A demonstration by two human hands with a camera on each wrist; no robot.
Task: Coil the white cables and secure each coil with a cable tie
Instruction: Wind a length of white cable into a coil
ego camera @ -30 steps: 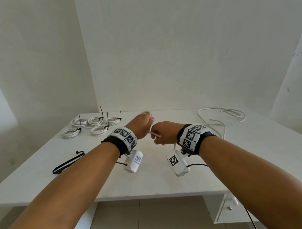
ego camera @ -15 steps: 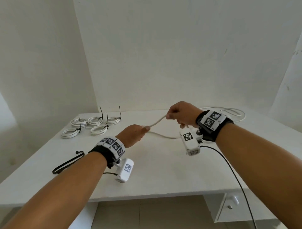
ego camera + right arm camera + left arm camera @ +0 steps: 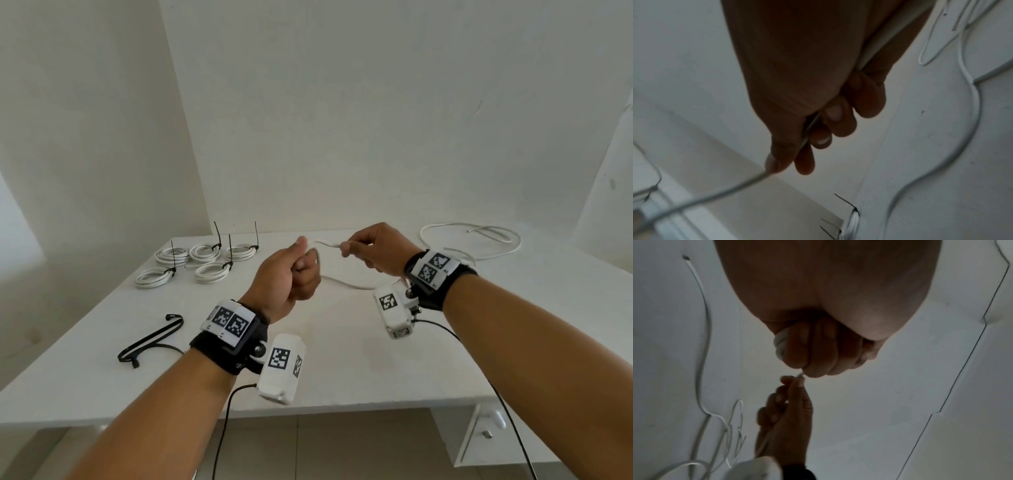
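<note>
A white cable (image 3: 346, 283) runs between both hands above the white table (image 3: 342, 359). My left hand (image 3: 291, 270) is a raised fist curled round a few turns of it; the white bundle (image 3: 780, 344) shows beside the curled fingers in the left wrist view. My right hand (image 3: 371, 248) pinches the same cable (image 3: 807, 134) between thumb and fingers, a short way right of the left fist. The cable's slack sags to the table under the right wrist. Several finished white coils (image 3: 205, 251) with black ties lie at the back left.
A loose white cable (image 3: 479, 240) sprawls at the back right of the table. Black cable ties (image 3: 154, 339) lie near the left front edge. White walls close the back and left. A white drawer unit (image 3: 486, 435) stands under the table's right side.
My left hand has risen and turned into an upright fist. The right hand has come left and closer to it, so the cable span between the hands is shorter.
</note>
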